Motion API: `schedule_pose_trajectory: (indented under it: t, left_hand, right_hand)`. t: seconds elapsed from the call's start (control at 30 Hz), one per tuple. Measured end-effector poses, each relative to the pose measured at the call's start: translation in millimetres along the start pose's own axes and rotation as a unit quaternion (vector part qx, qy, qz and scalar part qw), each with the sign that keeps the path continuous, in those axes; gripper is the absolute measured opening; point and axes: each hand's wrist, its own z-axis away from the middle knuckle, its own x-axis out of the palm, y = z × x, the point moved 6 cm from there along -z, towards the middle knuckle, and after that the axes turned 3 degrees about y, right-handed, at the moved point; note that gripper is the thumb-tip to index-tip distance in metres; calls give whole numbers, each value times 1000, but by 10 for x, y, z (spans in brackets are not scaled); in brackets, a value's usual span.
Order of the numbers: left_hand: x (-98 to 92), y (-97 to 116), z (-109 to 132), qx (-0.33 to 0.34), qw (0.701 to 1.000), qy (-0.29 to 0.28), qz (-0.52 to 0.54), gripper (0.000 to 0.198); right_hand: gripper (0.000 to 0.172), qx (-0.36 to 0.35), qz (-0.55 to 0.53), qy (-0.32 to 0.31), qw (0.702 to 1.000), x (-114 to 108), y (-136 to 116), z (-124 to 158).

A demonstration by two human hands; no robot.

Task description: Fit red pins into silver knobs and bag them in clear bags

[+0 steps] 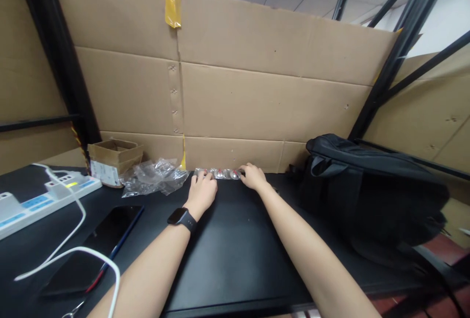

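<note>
A row of small clear-wrapped items with red marks (220,174) lies at the far edge of the black table (235,249), against the cardboard wall. My left hand (203,191), with a black watch on its wrist, rests at the left end of the row, its fingertips on the wrapping. At the right end, my right hand (252,177) touches the last item with its fingers slightly bent. The fingers of both hands look a little apart, and neither hand is wrapped round anything.
Crumpled clear plastic (156,177) and an open cardboard box (115,159) stand at the back left. Nearer are a power strip (36,208), a white cable (82,207) and a black phone (99,244). A black bag (367,195) fills the right side.
</note>
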Motion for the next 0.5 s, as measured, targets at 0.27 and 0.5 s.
schedule_pose_trajectory:
  t: [0.27,0.5]
  left_hand:
    - [-30,70,-3,15,999,27,44,23]
    - [-138,163,-39,-21,981,38,189,14]
  right_hand:
    - [54,-1,-138,-106,985,-155,836,429]
    - [52,15,-140,-141,980,-150,1123,693]
